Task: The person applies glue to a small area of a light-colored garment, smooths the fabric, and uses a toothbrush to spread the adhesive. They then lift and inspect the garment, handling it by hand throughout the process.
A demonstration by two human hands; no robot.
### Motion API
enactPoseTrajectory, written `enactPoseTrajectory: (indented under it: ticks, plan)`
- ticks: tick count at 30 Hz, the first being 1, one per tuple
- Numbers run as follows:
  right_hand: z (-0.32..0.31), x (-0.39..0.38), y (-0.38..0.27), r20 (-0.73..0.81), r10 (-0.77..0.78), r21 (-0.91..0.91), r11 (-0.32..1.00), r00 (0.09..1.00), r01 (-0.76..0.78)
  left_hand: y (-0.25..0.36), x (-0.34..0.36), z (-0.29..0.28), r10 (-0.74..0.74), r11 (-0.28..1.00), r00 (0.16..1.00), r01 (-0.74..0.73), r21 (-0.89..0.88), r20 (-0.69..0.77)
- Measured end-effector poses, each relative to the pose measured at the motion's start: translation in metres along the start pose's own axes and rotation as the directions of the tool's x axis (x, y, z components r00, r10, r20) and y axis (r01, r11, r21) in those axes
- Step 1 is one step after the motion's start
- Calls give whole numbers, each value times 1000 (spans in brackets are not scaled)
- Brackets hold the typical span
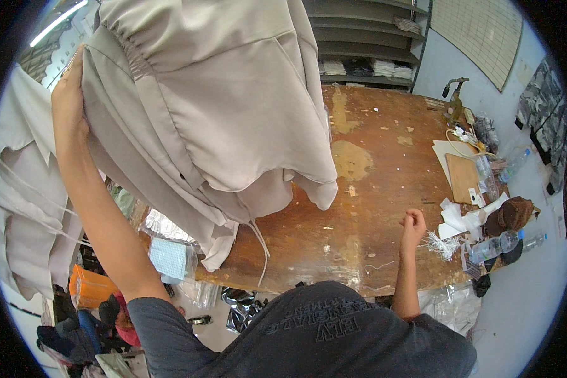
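A large greige garment [233,120], smooth, with a gathered seam and thin hanging cords, fills the upper left and middle of the head view. My left hand [69,94] is raised high at the far left, its fingers closed on the garment's edge. The cloth hangs over the left part of the wooden table [359,220], and a cord dangles toward the near edge. Over the right side of the table is my right hand [414,223], fingers curled in, apart from the garment. Nothing shows in it.
At the right lie a wooden board [464,179], paper scraps [457,217], a brown cap [510,214] and plastic bottles [494,247]. Shelves [365,53] hold folded stacks at the back. Other pale garments [28,195] hang left, above an orange container [91,288].
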State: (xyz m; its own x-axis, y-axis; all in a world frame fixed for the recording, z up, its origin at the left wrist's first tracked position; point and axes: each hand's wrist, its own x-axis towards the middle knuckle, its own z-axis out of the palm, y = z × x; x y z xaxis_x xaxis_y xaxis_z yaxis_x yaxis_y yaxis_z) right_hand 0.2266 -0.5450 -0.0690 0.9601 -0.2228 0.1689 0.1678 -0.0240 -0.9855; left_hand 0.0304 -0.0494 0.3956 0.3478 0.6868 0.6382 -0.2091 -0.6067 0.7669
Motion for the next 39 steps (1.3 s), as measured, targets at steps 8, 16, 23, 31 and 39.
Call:
enactPoseTrajectory:
  ticks: [8,16,23,31,39]
  plan:
    - [-54,2,55,38,67,7,998,997,-68,1,2,17,37,999,999,-37,-4,-1]
    - [-47,11,87,177,-426,-547,706,887,449,3,-7,6,106,980,993,-94,176,-56]
    - [40,26,53,397,-2,-79,996,918,37,31,-16,-57,95,953,959,-10,302,-268]
    - [174,0,-52,653,-305,191,952,694,239,133,1,-199,371,806,832,-68,588,-413]
    - [284,-57,-90,693,-377,243,925,614,293,272,44,-352,623,179,688,337,924,-372]
